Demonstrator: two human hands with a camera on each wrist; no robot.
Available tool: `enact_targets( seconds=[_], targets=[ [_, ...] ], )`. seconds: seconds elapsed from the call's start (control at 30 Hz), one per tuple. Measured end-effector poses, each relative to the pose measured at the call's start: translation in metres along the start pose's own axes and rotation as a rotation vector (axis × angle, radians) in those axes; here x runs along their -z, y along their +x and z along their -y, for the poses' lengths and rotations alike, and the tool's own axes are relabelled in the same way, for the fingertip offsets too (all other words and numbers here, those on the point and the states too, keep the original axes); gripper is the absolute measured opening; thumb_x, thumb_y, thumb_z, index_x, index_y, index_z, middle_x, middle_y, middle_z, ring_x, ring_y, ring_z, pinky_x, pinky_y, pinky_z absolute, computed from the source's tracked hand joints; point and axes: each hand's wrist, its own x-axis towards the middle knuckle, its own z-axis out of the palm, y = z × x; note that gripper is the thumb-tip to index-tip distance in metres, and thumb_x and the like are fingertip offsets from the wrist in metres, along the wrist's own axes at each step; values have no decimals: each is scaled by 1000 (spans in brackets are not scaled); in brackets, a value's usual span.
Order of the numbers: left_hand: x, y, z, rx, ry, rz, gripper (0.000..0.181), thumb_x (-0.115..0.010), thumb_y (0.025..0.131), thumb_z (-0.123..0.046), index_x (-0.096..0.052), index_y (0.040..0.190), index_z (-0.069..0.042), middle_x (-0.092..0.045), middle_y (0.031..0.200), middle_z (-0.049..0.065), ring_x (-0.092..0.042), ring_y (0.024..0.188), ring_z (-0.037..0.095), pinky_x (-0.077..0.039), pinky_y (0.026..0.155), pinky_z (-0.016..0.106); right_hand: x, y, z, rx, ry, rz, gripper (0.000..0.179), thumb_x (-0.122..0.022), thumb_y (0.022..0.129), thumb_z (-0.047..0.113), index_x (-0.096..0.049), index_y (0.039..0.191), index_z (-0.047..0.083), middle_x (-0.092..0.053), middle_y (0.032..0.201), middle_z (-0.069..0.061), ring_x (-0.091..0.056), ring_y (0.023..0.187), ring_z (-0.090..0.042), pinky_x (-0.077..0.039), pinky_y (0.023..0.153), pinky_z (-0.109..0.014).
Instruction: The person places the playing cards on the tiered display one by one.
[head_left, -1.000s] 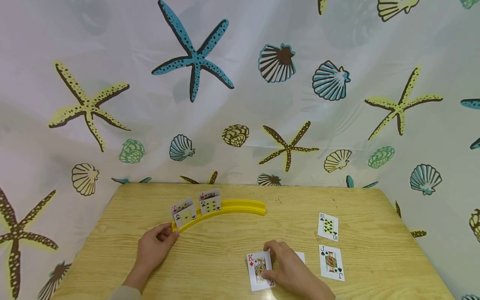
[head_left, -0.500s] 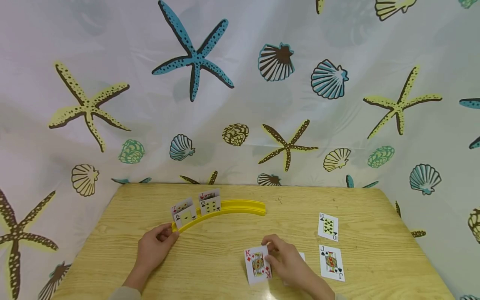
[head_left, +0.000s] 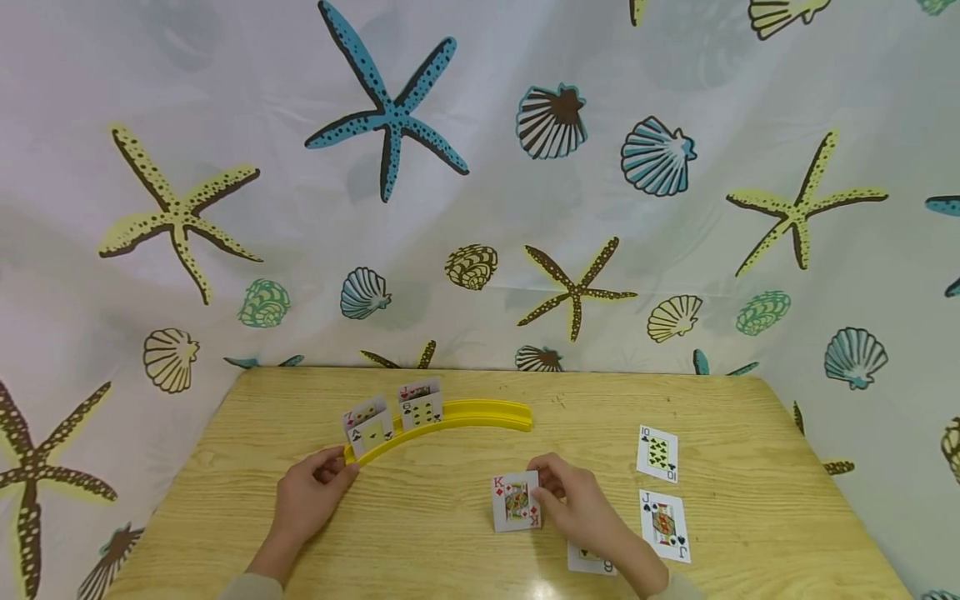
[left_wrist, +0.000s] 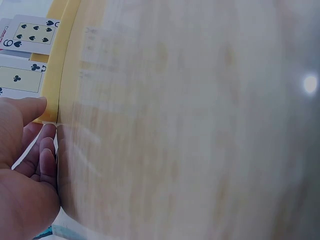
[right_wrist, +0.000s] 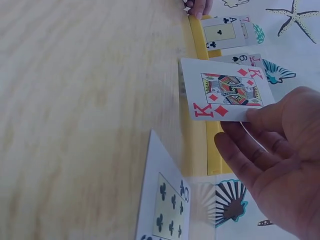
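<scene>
Raised off the tabletop (head_left: pixel 420 533) since a second ago, the king of diamonds (head_left: pixel 516 502) is pinched at its right edge by the right hand (head_left: pixel 585 504), nearer than the yellow rack (head_left: pixel 483 412). Left hand (head_left: pixel 309 492) fingers and thumb grip the rack's near left end. Filling looks about half done: ace of clubs (head_left: pixel 372 435), six of spades (head_left: pixel 422 412) and two cards behind stand racked; ten of clubs (head_left: pixel 657 453), jack of spades (head_left: pixel 664 525) and another club card (head_left: pixel 591 560) lie rightward.

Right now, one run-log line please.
left fingers: grip yellow rack, left end | right fingers: pinch king of diamonds | table: ten of clubs, jack of spades, face up
</scene>
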Motion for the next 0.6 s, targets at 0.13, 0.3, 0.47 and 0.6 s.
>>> enact_targets(
  seconds=[0.13, 0.3, 0.47, 0.6],
  targets=[
    [-2, 1, -2, 3, 2, -9, 45, -75, 100, -28, -70, 134, 1, -76, 107, 11, -62, 85, 9, -51, 74, 20, 6, 8, -1, -17, 1, -3, 20, -67, 99, -1, -68, 118, 4, -73, 98, -6, -65, 87, -9, -57, 77, -23],
    [-4, 2, -4, 9, -2, -17, 45, -75, 100, -29, -70, 134, 1, -76, 107, 11, -62, 86, 9, -51, 75, 20, 13, 20, -4, -14, -5, -16, 18, -67, 100, -1, -68, 117, 3, -72, 99, -6, -65, 88, -10, -58, 78, -24],
    [-6, 2, -5, 18, -2, -17, 47, -74, 100, -30, -69, 135, 1, -76, 108, 11, -62, 87, 10, -51, 75, 20, 19, 32, -7, -15, -8, -19, 18, -66, 101, 0, -68, 118, 5, -72, 100, -6, -66, 91, -12, -59, 78, -24],
    [-9, 3, -6, 21, 1, -25, 46, -75, 100, -29, -69, 135, 1, -76, 108, 12, -62, 87, 10, -51, 75, 20, 23, 42, -9, 4, -6, -26, 18, -65, 102, 0, -67, 119, 4, -72, 101, -7, -67, 92, -14, -60, 77, -25]
  ],
)
